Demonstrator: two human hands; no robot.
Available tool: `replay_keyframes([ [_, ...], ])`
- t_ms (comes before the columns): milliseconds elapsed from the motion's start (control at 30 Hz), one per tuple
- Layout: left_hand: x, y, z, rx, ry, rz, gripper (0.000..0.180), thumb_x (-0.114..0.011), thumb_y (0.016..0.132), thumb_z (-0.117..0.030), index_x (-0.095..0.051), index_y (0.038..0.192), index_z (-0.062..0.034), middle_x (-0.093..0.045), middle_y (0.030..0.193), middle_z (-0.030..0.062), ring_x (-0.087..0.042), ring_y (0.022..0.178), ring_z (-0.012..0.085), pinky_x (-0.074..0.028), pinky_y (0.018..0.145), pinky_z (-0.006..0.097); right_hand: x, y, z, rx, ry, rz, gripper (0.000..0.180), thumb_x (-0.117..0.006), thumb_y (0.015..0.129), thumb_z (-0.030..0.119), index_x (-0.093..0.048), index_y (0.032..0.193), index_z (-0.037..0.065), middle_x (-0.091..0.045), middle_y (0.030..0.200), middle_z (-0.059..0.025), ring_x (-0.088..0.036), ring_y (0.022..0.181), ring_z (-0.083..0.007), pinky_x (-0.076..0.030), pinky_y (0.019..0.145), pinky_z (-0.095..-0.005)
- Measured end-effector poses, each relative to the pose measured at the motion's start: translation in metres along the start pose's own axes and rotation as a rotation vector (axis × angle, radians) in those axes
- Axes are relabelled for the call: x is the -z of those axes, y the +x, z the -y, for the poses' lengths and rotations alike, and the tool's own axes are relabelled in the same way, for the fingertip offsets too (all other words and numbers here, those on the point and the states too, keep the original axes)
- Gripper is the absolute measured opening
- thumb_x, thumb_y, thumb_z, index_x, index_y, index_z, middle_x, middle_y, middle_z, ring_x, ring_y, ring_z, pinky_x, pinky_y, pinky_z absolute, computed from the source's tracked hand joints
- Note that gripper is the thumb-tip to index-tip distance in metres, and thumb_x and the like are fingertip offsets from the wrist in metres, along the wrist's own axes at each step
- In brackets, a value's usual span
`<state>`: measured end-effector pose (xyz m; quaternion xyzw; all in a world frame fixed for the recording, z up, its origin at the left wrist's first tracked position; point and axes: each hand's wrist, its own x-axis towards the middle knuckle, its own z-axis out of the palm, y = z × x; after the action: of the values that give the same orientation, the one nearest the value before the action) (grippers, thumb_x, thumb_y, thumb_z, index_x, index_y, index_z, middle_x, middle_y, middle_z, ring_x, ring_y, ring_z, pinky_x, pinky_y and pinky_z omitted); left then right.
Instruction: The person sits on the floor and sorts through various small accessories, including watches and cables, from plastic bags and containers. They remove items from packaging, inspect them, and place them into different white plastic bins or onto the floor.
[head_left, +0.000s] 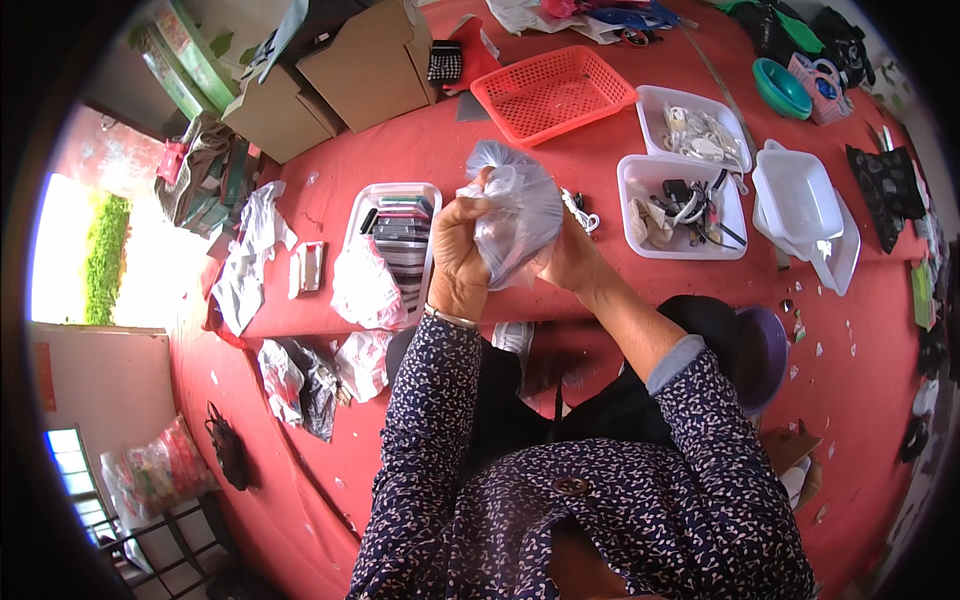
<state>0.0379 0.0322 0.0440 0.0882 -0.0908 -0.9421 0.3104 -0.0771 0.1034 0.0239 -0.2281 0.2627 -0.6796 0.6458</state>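
A crumpled, see-through plastic bag (512, 215) is held up in front of me, over the red-covered surface. My left hand (462, 240) is closed on its left side, the fingers gathering the thin film. On the lower right, my right hand (570, 258) grips the bag too, its fingertips partly hidden behind the plastic. Whether anything lies inside the bag I cannot tell. Just left of my left hand stands a white tray (432, 262) with dark flat items that look like phones, and a pinkish-white plastic bag (368, 285) lies over its near corner. A small white cable (582, 212) lies behind my right hand.
An orange-red mesh basket (545, 140) stands beyond my hands. To the right are a white bin of pale cables (742, 160), another of mixed cables and plugs (640, 250), and stacked white containers (800, 205). Cardboard boxes (370, 65) stand far left; a purple basin (775, 360) is near my knee.
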Motion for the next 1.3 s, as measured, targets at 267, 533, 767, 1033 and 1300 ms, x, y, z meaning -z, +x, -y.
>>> replay_keyframes([
  [267, 0.002, -0.002, -0.023, -0.120, 0.571, -0.078, 0.043, -0.052, 0.074, -0.011, -0.042, 0.114, 0.0008, -0.053, 0.104, 0.0120, -0.053, 0.096, 0.0228, -0.044, 0.085, 0.037, 0.041, 0.011, 0.018, 0.052, 0.293, 0.028, 0.033, -0.059, 0.078, 0.011, -0.050, 0.109, 0.004, -0.057, 0.104, -0.0056, -0.056, 0.092, -0.0162, -0.048, 0.080, -0.0320],
  [533, 0.001, 0.003, 0.013, 0.098, 0.890, 0.001, 0.048, -0.066, 0.074, -0.017, -0.045, 0.113, 0.0024, -0.056, 0.103, 0.0081, -0.054, 0.092, 0.0154, -0.043, 0.080, 0.029, 0.031, 0.001, 0.046, 0.240, -0.238, -0.151, 0.019, -0.061, 0.073, 0.001, -0.058, 0.092, 0.004, -0.061, 0.084, -0.0028, -0.057, 0.075, -0.0097, -0.048, 0.069, -0.0258],
  [767, -0.008, 0.007, 0.030, -0.140, 1.119, -0.046, 0.030, -0.062, 0.070, 0.000, -0.055, 0.100, 0.0026, -0.061, 0.090, 0.0061, -0.057, 0.077, 0.0125, -0.047, 0.069, 0.025, 0.034, 0.000, 0.054, 0.166, -0.192, -0.254, 0.019, -0.063, 0.074, 0.006, -0.059, 0.092, 0.005, -0.062, 0.078, -0.0033, -0.058, 0.067, -0.0094, -0.048, 0.065, -0.0227],
  [1033, 0.001, 0.018, 0.028, -0.648, 2.075, -0.070, 0.055, -0.070, 0.057, -0.004, -0.047, 0.106, 0.0004, -0.055, 0.090, 0.0127, -0.047, 0.101, 0.0319, -0.032, 0.093, 0.042, 0.044, -0.004, 0.069, 0.215, 0.025, -0.086, 0.023, -0.067, 0.071, 0.009, -0.060, 0.092, 0.005, -0.063, 0.088, -0.0042, -0.058, 0.085, -0.0169, -0.043, 0.081, -0.0314],
  [1300, 0.006, 0.009, 0.014, 0.156, 0.125, 0.050, 0.065, -0.058, 0.078, -0.031, -0.027, 0.128, -0.0058, -0.042, 0.121, 0.0186, -0.042, 0.111, 0.0364, -0.036, 0.093, 0.040, 0.014, -0.017, 0.078, 0.425, -0.376, 0.124, 0.019, -0.064, 0.069, -0.002, -0.061, 0.086, 0.006, -0.061, 0.096, -0.0060, -0.052, 0.101, -0.0183, -0.040, 0.087, -0.0325],
])
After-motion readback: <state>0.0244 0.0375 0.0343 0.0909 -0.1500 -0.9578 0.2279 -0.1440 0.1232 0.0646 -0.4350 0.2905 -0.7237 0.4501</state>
